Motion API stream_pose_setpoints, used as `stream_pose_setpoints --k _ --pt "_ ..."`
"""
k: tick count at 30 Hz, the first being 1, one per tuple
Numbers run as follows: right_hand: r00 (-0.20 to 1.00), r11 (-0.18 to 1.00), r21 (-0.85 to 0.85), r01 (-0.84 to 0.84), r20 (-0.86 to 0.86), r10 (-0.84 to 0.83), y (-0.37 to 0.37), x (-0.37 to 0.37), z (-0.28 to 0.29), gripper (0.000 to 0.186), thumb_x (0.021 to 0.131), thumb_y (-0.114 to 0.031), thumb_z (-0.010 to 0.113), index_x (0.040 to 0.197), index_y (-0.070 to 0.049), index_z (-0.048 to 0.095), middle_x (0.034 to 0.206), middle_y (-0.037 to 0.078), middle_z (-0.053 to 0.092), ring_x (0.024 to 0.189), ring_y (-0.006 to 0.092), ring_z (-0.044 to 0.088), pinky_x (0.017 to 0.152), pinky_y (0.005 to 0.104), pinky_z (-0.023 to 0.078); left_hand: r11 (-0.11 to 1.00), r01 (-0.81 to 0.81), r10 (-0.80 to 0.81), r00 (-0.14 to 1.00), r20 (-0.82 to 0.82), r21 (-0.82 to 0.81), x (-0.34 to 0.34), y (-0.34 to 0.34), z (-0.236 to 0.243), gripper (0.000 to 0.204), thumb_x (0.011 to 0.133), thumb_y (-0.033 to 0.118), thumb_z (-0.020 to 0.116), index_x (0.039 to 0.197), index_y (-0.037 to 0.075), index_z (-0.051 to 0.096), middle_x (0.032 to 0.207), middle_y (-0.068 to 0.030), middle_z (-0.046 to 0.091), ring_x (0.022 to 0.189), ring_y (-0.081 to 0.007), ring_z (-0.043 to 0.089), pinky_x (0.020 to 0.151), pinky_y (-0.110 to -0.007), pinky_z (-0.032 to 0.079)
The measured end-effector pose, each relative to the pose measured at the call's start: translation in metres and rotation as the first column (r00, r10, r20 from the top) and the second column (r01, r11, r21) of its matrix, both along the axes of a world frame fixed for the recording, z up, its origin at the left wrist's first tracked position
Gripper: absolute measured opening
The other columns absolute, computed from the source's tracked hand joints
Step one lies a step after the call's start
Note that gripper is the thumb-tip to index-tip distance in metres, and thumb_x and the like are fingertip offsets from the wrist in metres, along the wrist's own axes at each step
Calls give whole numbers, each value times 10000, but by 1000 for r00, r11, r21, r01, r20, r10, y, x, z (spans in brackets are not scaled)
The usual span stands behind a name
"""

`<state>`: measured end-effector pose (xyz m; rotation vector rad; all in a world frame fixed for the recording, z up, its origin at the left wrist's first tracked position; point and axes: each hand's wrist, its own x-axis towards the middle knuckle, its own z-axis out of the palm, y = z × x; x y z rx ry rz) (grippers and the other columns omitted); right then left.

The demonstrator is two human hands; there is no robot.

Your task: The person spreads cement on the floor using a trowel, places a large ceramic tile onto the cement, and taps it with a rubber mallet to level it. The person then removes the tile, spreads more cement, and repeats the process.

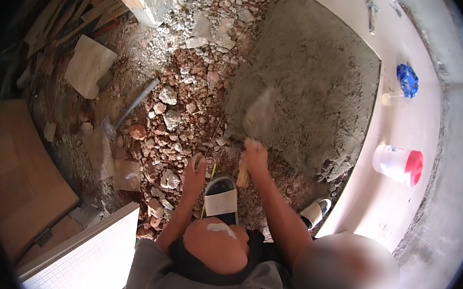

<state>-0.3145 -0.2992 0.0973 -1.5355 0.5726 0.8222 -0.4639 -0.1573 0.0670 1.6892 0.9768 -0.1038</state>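
My right hand (255, 158) is closed round the wooden handle of a trowel (259, 116). Its blade is smeared by motion and lies over the near left part of a grey bed of wet mortar (319, 70). To the left, my left hand (193, 175) hovers above reddish rubble (192, 92), its fingers apart and nothing visible in them. A sandal (220, 200) on one foot stands between my hands, and another sandal (316, 211) is at the mortar's near right corner. A thin yellow-green strip (213, 170) shows beside the first sandal.
On the pale slab (401, 125) at right are a red-lidded white bucket (398, 164), a blue crumpled bag (408, 80) and a small tool (372, 17). A grey-handled hammer-like tool (137, 102), a broken slab (90, 65), boards (17, 166) and stacked tiles (87, 252) lie left.
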Motion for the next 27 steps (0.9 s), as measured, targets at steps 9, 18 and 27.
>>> stream_pose_setpoints --k 9,18,27 --pt "810 791 -175 -586 -133 571 -27 89 65 512 932 -449 513 934 60 565 661 99 557 482 190 543 489 359 463 988 -113 121 990 76 -103 -3 -1 -15 552 957 413 511 1328 6 477 1230 -184 576 1067 -274 590 881 -387 479" --pt "600 542 -352 -764 -75 797 -87 70 77 522 940 -457 474 908 47 605 700 144 596 641 246 604 642 406 487 981 -129 131 991 2 -147 -2 0 -18 564 941 453 525 1314 30 496 1246 -179 569 1130 -291 567 919 -401 469" --pt "323 247 -514 -822 -63 944 -144 -17 51 521 950 -482 422 965 3 612 949 263 637 886 450 596 807 481 466 976 -209 203 976 84 66 -39 14 -12 440 989 397 456 1190 32 596 1129 -156 634 1019 -275 611 872 -401 475"
